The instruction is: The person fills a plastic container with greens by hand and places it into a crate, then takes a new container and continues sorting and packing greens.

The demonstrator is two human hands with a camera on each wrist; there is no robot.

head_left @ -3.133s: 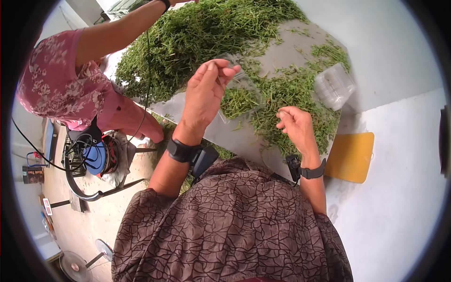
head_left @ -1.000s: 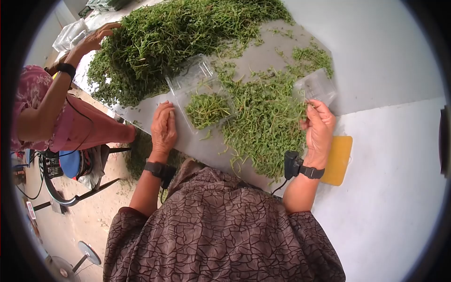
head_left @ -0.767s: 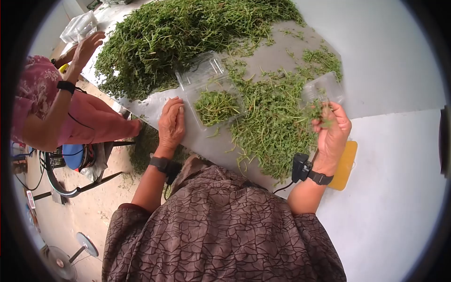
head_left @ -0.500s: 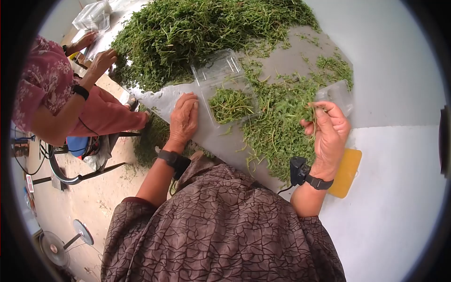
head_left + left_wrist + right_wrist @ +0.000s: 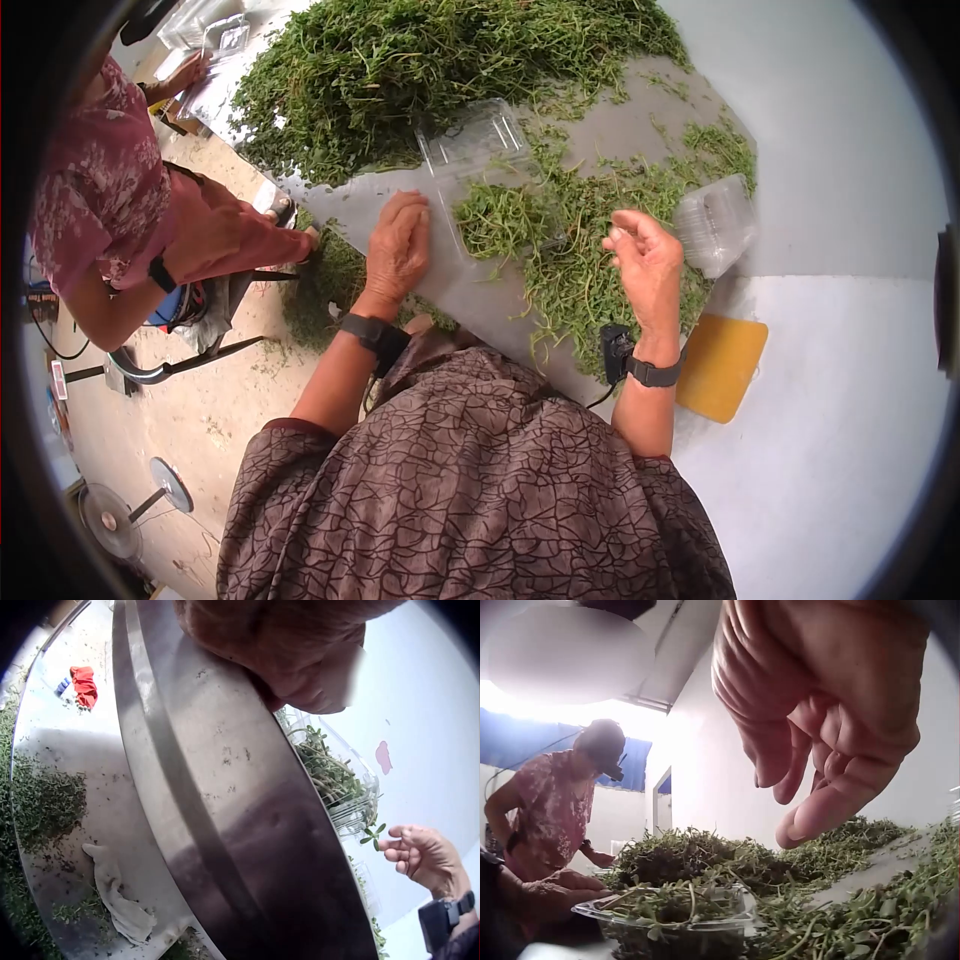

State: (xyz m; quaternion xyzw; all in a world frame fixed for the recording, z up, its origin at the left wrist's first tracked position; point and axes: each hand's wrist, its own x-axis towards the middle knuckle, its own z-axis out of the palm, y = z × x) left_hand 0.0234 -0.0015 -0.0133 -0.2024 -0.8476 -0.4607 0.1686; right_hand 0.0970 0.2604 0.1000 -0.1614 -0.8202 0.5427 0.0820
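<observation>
My left hand (image 5: pixel 397 245) rests on the metal table (image 5: pixel 345 205), fingers fairly straight, beside a clear plastic box (image 5: pixel 475 148) whose lid stands open. Leafy green sprigs (image 5: pixel 495 215) fill the box, and some stick out past its rim in the right wrist view. To the right of it, my right hand (image 5: pixel 648 265) hovers over loose greens (image 5: pixel 575 290), fingers loosely bent. Nothing shows between its thumb and fingers (image 5: pixel 810 817) in the right wrist view. From the left wrist, one small sprig (image 5: pixel 373 836) overlaps the right fingertips at the box's corner.
A large heap of greens (image 5: pixel 390 80) covers the table's far side. Stacked clear boxes (image 5: pixel 715 225) stand at the right by the wall. A yellow stool or board (image 5: pixel 722 368) is below them. Another person (image 5: pixel 110 190) in a pink patterned top stands at the left.
My right hand has moved left toward the box and let go of the sprigs it pinched. My left hand, raised earlier, came down onto the table. The other person's near arm has lowered.
</observation>
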